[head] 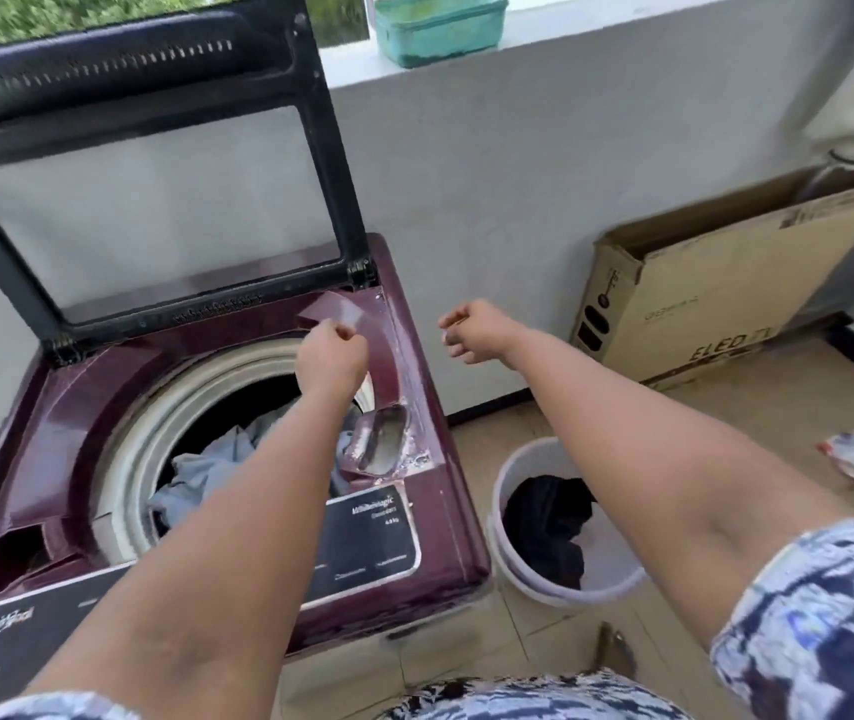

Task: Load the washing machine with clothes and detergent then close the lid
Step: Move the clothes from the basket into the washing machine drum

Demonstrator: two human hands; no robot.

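So both sets of fingers are curled in loosely and neither is gripping anything that I can see. The left hand point(330, 350) is a soft fist hovering over the back rim of the drum opening, knuckles up, nothing pinched in it. The right hand point(477, 332) hangs in the air off the right side of the washing machine point(404, 543), fingers bent inward, also empty as far as I can tell, though the palm side is turned away.

Going outward: the lid point(155, 200) stands propped fully open behind the drum. Inside there's a pile of light blue clothes point(217, 465), so some loading is done. Down on the floor just beside the machine sits a white bucket point(534, 449) with dark clothes point(549, 522) in it, so my guess is we're mid-load, between drops.

The little detergent cup point(381, 439) set in the right side of the top looks crusty and I can't tell whether fresh detergent is in it.

Next move probably means the right hand reaching down into the bucket for the dark stuff and lifting it over the rim into the drum. Detergent and shutting the lid come after
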